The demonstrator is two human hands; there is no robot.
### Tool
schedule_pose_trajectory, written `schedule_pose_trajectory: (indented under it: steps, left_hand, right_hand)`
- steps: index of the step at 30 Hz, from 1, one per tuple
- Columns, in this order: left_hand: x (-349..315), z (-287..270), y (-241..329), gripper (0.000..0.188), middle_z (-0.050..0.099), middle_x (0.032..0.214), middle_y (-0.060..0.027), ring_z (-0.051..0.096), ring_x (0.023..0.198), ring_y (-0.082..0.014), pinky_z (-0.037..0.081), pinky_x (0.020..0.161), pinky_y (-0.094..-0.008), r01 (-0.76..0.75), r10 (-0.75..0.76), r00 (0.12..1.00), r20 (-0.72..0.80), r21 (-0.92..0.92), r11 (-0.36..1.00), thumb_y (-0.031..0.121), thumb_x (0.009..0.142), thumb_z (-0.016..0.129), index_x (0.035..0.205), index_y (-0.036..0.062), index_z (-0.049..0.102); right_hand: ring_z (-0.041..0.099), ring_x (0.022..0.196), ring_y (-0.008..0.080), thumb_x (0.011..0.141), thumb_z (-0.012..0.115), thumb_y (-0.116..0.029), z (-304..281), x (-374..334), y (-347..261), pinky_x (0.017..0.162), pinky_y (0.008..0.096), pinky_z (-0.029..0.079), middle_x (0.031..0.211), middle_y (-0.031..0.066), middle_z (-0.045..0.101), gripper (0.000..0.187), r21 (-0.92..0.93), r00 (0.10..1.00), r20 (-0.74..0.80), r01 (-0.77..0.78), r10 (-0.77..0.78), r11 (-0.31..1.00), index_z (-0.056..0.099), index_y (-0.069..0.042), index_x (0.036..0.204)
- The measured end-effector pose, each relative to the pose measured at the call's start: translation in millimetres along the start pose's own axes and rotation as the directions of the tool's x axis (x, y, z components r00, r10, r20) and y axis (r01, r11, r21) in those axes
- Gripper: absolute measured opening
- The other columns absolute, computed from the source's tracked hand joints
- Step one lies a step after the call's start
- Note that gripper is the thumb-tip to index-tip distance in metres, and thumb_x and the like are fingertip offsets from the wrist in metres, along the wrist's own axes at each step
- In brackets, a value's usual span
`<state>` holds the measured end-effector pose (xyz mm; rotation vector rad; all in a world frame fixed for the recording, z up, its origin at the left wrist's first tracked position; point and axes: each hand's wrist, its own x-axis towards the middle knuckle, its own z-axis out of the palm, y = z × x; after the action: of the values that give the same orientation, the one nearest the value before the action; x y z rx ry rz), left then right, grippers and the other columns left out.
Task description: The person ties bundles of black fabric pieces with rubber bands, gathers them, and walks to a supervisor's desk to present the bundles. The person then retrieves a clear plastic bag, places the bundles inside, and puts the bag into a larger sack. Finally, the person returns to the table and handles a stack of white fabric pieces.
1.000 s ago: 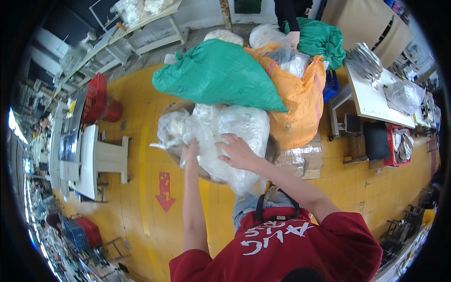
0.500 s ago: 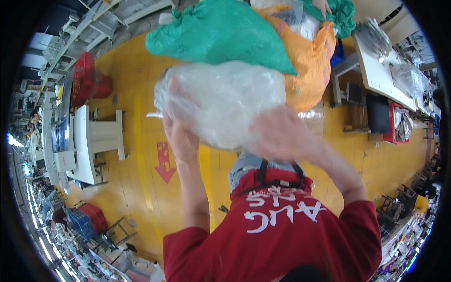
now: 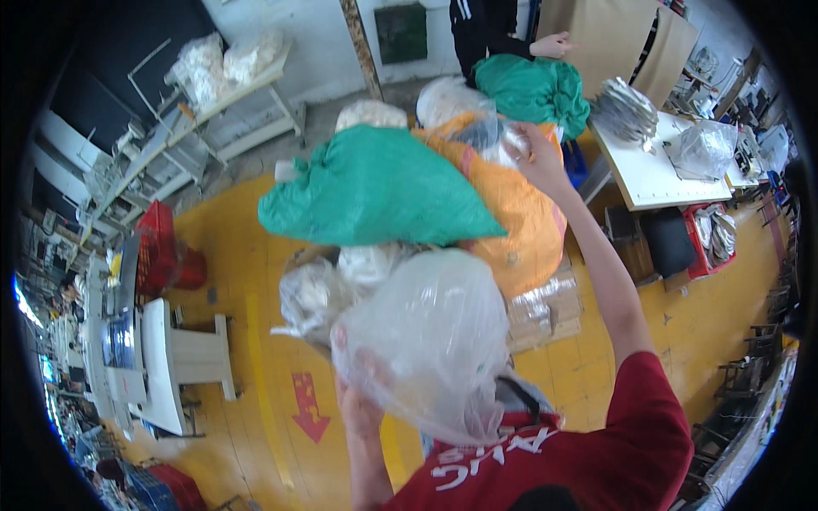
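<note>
My left hand (image 3: 361, 407) is closed on the lower left side of a puffy clear plastic bag (image 3: 434, 336), held close against my red shirt. Some of its fingers show blurred through the film. Stretched out to the upper right, my right hand (image 3: 541, 157) is at the mouth of an orange woven sack (image 3: 515, 247). Its fingers are apart, and the fingertips are beside clear plastic with whitish contents (image 3: 500, 153) in that sack. A full green woven sack (image 3: 375, 192) lies left of the orange one. Under it, several white plastic-wrapped bundles (image 3: 313, 294) sit partly hidden behind my bag.
A flattened or low taped cardboard box (image 3: 550, 311) lies below the orange sack. Another green sack (image 3: 532, 89) stands behind, near a person's hand (image 3: 552, 45). White tables stand at right (image 3: 656, 162) and left (image 3: 162, 366). Red crates (image 3: 158, 243) are stacked at left.
My right hand has left the clear bag and reached up to the orange sack. My left hand keeps the bag, which is now lower and more upright. The view has tilted up toward the wall.
</note>
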<state>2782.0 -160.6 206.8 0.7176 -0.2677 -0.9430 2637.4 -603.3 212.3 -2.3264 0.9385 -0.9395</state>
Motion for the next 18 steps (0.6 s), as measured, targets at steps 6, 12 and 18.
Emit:
schedule_pose_trajectory:
  steps: [6,12,18]
  left_hand:
    - [-20,-7,-6,0.048,0.053,0.092,-0.006,0.055,0.073,-0.0182,0.047,0.059,-0.0329,-0.067,0.096,0.968,-0.232,0.128,0.99,0.004,0.076,0.059,0.122,0.0003,0.046]
    - [-20,-6,-15,0.056,0.053,0.092,-0.0075,0.052,0.067,-0.0176,0.044,0.055,-0.0306,-0.059,0.115,0.95,-0.29,0.193,0.979,0.006,0.073,0.055,0.128,0.0006,0.042]
    - [-7,17,-16,0.044,0.053,0.087,-0.0075,0.052,0.071,-0.0171,0.043,0.057,-0.0311,-0.084,0.119,0.955,-0.272,0.137,0.987,0.001,0.077,0.055,0.12,-0.0027,0.048]
  right_hand:
    - [0.019,0.144,0.0293,0.091,0.045,-0.059,89,27,182,0.114,0.0496,0.02,0.156,0.0137,0.019,0.082,-0.711,0.973,0.203,0.067,0.113,0.7,0.019,-0.009,0.151]
    - [0.055,0.121,0.0296,0.07,0.034,-0.091,82,-37,248,0.1,0.0405,0.041,0.131,0.0191,0.056,0.118,-0.839,0.492,0.487,0.033,0.722,0.544,0.011,-0.008,0.152]
    - [0.057,0.117,0.0288,0.068,0.041,-0.09,41,-16,220,0.096,0.0396,0.044,0.123,0.0123,0.062,0.118,-0.838,0.473,0.528,0.155,0.705,0.524,0.029,-0.003,0.147]
